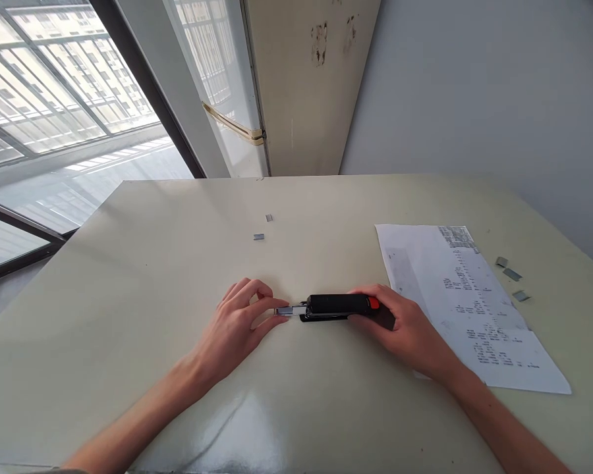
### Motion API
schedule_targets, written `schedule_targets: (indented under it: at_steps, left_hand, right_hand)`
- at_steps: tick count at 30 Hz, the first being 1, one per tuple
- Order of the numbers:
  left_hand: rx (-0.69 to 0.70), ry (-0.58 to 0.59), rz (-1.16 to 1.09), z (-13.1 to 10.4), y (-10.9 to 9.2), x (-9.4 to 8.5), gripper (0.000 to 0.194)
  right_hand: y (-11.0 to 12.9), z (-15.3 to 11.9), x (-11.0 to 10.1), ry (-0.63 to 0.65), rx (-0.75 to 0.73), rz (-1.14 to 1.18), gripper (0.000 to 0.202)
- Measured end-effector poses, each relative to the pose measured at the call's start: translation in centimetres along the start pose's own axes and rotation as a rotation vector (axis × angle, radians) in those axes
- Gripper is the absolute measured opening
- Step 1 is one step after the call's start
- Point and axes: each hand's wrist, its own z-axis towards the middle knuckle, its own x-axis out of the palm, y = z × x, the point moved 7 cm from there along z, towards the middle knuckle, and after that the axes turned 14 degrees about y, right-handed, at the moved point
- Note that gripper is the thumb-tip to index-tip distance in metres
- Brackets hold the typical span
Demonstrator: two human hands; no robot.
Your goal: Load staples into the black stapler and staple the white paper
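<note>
A black stapler (pixel 338 305) with a red piece at its right end lies on the table in front of me. My right hand (pixel 400 322) is wrapped around that end. From the stapler's left end a silvery metal staple tray (pixel 296 309) sticks out. My left hand (pixel 244 316) pinches the tray's outer end between thumb and index finger, its other fingers curled. A strip of staples seems to sit at the pinched end, partly hidden by the fingertips.
Two small staple strips (pixel 259 237) lie beyond my left hand. A printed sheet (pixel 435 283) rests partly under my right forearm, with several more staple strips (pixel 512 274) to its right. The pale table (pixel 128 263) ends near a door, a window and a wall.
</note>
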Motion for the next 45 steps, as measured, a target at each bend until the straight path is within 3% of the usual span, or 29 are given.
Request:
schedule_targets:
  at_steps: [8, 15, 18, 22, 26, 31, 36, 45]
  left_hand:
    - [0.095, -0.159, 0.144, -0.9, -1.3, 0.0, 0.013]
    - [0.155, -0.167, -0.02, -1.1, -2.3, -0.6, 0.01]
    - [0.006, -0.128, -0.255, -1.2, -2.0, -1.2, 0.003]
    - [-0.273, 0.087, -0.727, -1.8, -1.0, 0.0, 0.019]
    - [-0.374, 0.221, -0.985, -2.5, -0.2, 0.9, 0.034]
    - [-0.52, 0.241, -1.046, -3.7, 2.2, 1.2, 0.047]
    - [-0.602, 0.275, -1.054, -5.2, 3.9, 1.3, 0.045]
    - [-0.552, 0.221, -0.707, -4.8, 3.5, 0.8, 0.041]
  right_hand:
    - [0.0, 0.0, 0.0, -0.002, 0.004, -0.022, 0.026]
    - [-0.1, 0.0, 0.0, -0.029, -0.013, -0.025, 0.027]
    - [-0.3, 0.1, 0.0, -0.033, -0.012, -0.007, 0.029]
    - [-0.5, 0.1, 0.1, -0.03, -0.007, -0.003, 0.033]
    - [-0.4, 0.1, 0.1, -0.033, -0.011, -0.005, 0.034]
    - [-0.3, 0.1, 0.1, -0.027, -0.007, 0.0, 0.029]
    - [-0.6, 0.1, 0.2, -0.029, -0.006, -0.003, 0.031]
    - [-0.6, 0.1, 0.1, -0.043, -0.01, -0.028, 0.033]
